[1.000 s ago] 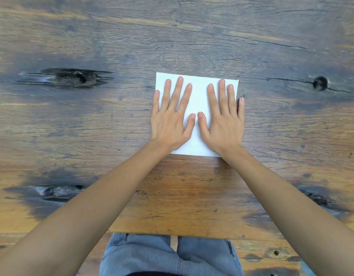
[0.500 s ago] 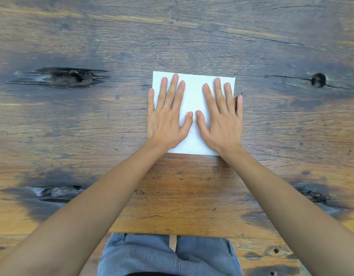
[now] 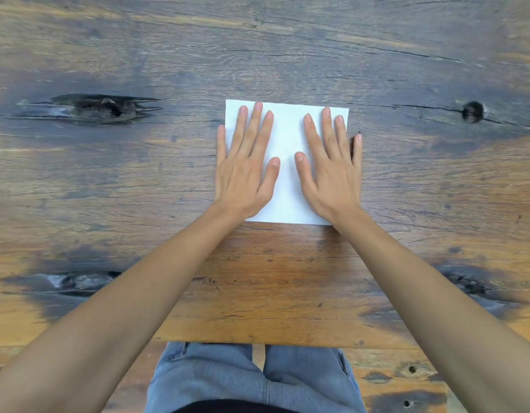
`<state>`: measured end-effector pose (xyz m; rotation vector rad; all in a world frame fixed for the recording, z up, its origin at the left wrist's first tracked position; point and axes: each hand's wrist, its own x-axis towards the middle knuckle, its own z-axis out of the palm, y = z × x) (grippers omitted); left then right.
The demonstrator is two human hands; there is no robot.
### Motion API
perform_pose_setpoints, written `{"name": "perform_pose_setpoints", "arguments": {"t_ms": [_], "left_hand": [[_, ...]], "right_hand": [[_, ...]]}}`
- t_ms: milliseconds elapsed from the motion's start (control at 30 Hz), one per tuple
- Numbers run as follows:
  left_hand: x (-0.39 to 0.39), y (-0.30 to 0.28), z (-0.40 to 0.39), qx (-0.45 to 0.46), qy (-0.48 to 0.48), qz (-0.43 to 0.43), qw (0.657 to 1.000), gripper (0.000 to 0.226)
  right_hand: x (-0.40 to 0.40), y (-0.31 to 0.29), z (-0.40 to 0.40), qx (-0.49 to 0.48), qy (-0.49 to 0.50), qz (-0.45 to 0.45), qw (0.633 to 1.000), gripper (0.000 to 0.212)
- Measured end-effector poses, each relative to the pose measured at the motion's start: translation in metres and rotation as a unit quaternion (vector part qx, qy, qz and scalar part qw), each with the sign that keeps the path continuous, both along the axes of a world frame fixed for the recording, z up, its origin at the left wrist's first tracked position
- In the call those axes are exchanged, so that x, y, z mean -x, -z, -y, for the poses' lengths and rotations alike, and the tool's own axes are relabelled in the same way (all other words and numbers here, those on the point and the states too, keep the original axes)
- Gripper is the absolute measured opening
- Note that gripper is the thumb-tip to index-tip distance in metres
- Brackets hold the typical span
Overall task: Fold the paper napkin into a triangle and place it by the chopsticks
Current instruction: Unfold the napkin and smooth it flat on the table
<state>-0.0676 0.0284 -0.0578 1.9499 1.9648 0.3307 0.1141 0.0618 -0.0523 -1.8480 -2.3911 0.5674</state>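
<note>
White paper napkin (image 3: 287,174) flat on wooden table (image 3: 257,55), above blue jeans (image 3: 251,380). Left hand (image 3: 242,180) and right hand (image 3: 332,180) pressing on napkin, fingers spread flat, gripping nothing.

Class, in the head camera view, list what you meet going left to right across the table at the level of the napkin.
Long dark knot → left hand → napkin → right hand → small round knot hole.

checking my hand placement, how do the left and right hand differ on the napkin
The left hand covers the napkin's left edge, its little finger on the table. The right hand covers the right edge, its little finger off the paper too. The left hand's fingertips reach farther up. Both lie flat, palms down, fingers spread.
</note>
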Motion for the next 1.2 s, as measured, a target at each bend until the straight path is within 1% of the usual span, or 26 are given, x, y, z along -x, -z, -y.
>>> {"name": "perform_pose_setpoints", "arguments": {"t_ms": [67, 133, 233, 333, 467, 600, 733, 833, 900, 967, 1033, 1133, 1200], "left_hand": [[0.003, -0.006, 0.009, -0.025, -0.006, -0.001, 1.000, 0.065], [0.003, -0.007, 0.025, -0.014, 0.015, -0.016, 1.000, 0.065], [0.003, 0.003, 0.045, 0.029, 0.036, -0.063, 0.997, 0.065], [0.005, 0.011, 0.047, 0.019, 0.029, -0.079, 0.996, 0.065], [0.007, 0.014, 0.047, 0.009, 0.038, -0.081, 0.996, 0.065], [0.007, 0.012, 0.047, 0.026, 0.040, -0.076, 0.996, 0.067], [0.009, 0.003, 0.046, 0.048, 0.047, -0.049, 0.997, 0.072], [0.015, -0.009, 0.042, 0.062, 0.004, 0.024, 0.998, 0.077], [0.021, -0.020, 0.034, 0.054, -0.041, 0.064, 0.996, 0.081], [0.026, -0.028, 0.019, 0.035, -0.085, 0.090, 0.992, 0.077], [0.029, -0.033, 0.000, 0.022, -0.132, 0.110, 0.985, 0.071], [0.035, -0.034, -0.029, 0.033, -0.204, 0.127, 0.970, 0.067], [0.042, -0.032, -0.042, 0.048, -0.219, 0.119, 0.967, 0.069]], "right_hand": [[0.002, -0.005, 0.005, -0.031, 0.014, -0.017, 0.999, 0.063], [0.004, -0.005, 0.018, -0.060, -0.016, -0.005, 0.998, 0.061], [0.002, 0.004, 0.037, -0.034, -0.063, 0.033, 0.997, 0.062], [-0.002, 0.013, 0.040, -0.043, -0.057, 0.042, 0.997, 0.064], [-0.002, 0.013, 0.039, -0.045, -0.058, 0.042, 0.996, 0.065], [-0.004, 0.010, 0.039, -0.031, -0.060, 0.040, 0.997, 0.064], [-0.025, 0.003, 0.038, -0.002, -0.028, 0.049, 0.998, 0.062], [-0.043, -0.006, 0.037, 0.028, 0.021, 0.037, 0.999, 0.064], [-0.047, -0.013, 0.037, 0.030, 0.043, 0.026, 0.998, 0.065], [-0.041, -0.021, 0.040, 0.020, 0.031, 0.018, 0.999, 0.066], [-0.028, -0.026, 0.044, 0.014, -0.002, 0.005, 1.000, 0.069], [-0.003, -0.025, 0.054, 0.023, -0.043, -0.012, 0.999, 0.069], [0.010, -0.021, 0.060, 0.034, -0.051, -0.021, 0.998, 0.065]]}}
